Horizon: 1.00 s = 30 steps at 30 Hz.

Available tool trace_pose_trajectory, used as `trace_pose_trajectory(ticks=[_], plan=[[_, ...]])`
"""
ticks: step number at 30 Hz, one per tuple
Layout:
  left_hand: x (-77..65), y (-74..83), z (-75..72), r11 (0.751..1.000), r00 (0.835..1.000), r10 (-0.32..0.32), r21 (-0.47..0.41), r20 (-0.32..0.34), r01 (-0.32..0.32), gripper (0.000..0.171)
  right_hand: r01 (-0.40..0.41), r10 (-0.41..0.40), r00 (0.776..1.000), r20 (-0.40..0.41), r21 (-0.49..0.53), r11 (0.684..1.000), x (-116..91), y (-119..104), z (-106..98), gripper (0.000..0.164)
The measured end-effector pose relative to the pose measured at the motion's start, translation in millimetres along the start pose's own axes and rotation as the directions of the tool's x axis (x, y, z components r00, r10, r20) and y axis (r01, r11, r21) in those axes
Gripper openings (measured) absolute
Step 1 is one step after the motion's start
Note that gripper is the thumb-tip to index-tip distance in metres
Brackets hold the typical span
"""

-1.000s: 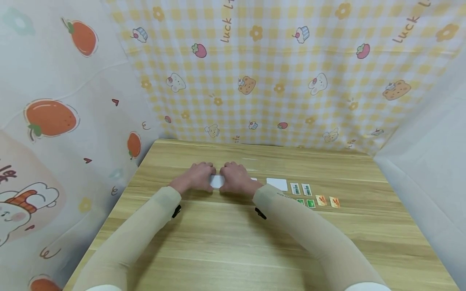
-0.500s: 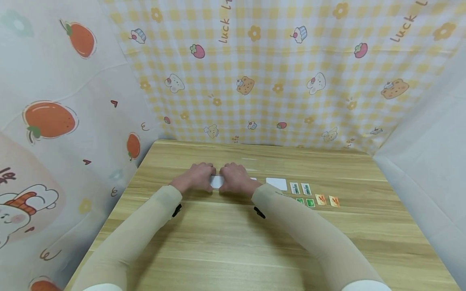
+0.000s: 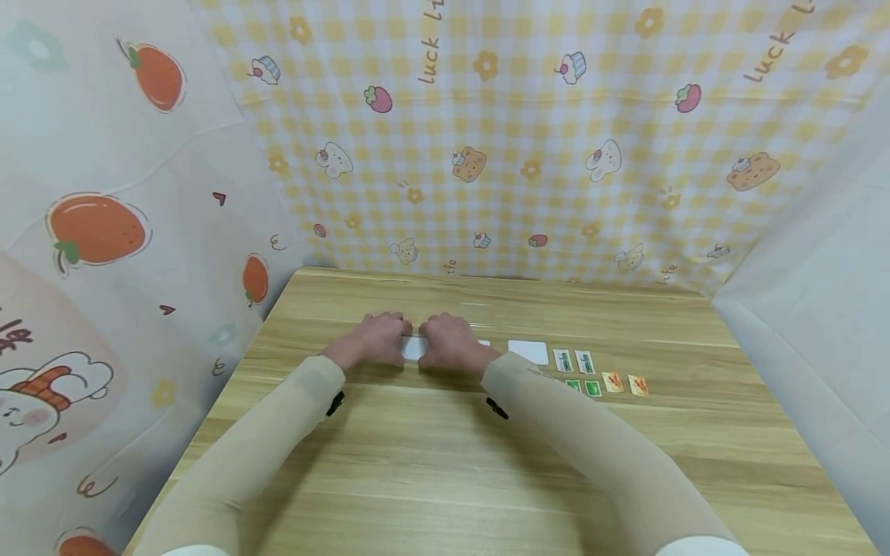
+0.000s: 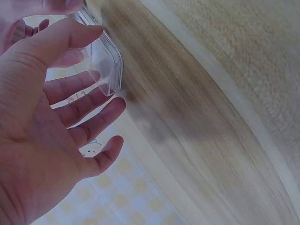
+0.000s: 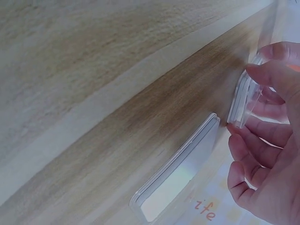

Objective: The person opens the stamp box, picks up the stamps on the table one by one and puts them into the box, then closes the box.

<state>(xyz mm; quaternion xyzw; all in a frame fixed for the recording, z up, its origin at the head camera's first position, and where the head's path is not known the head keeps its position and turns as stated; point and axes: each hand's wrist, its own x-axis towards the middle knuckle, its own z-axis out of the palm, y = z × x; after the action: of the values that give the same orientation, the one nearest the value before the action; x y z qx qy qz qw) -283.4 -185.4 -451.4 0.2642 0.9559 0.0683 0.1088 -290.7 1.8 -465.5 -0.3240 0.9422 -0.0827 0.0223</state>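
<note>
Both hands hold a small flat clear plastic case with a white face low over the table or on it; which, I cannot tell. My left hand grips its left end with the thumb and forefinger, while the other fingers are spread loosely in the left wrist view. At the opposite end, my right hand pinches the case between thumb and fingers. A second clear case with a white inside lies just beside the right hand, mostly hidden by it in the head view.
Right of the right hand lies a white rectangle. Small printed stamp-like pieces follow: two blue-green, two green, two orange. A faint transparent sheet lies behind. Patterned cloth hangs at the table's back edge.
</note>
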Motion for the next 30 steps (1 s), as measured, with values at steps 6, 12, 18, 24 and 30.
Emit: trace_pose_trajectory(ticks=[6,12,18,24,30], plan=[[-3.2,0.4,-2.4,0.999,1.0,-0.005,-0.038,0.014,0.005,0.058,0.01,-0.01,1.0,-0.019,0.012,1.0,-2.2,0.8,1.7,0.027],[-6.5,-2.9,-2.3,0.999,1.0,-0.007,-0.039,0.017,0.007,0.07,0.025,-0.025,1.0,-0.003,0.004,1.0,-4.8,2.4,-3.5,0.032],[-9.0,-9.7,-1.8,0.999,1.0,-0.019,-0.046,0.006,0.019,0.066,0.045,-0.045,0.999,0.008,-0.036,0.998,-4.8,7.3,-10.3,0.037],[-13.6,-13.6,-2.9,0.994,0.999,-0.05,-0.103,-0.013,0.048,0.065,0.046,-0.043,0.997,0.06,-0.044,0.998,-2.5,18.7,-17.0,0.053],[-16.6,-15.5,-2.7,0.991,0.998,-0.063,-0.124,-0.032,0.058,0.054,0.062,-0.057,0.995,0.085,-0.052,0.997,3.1,31.4,-32.6,0.053]])
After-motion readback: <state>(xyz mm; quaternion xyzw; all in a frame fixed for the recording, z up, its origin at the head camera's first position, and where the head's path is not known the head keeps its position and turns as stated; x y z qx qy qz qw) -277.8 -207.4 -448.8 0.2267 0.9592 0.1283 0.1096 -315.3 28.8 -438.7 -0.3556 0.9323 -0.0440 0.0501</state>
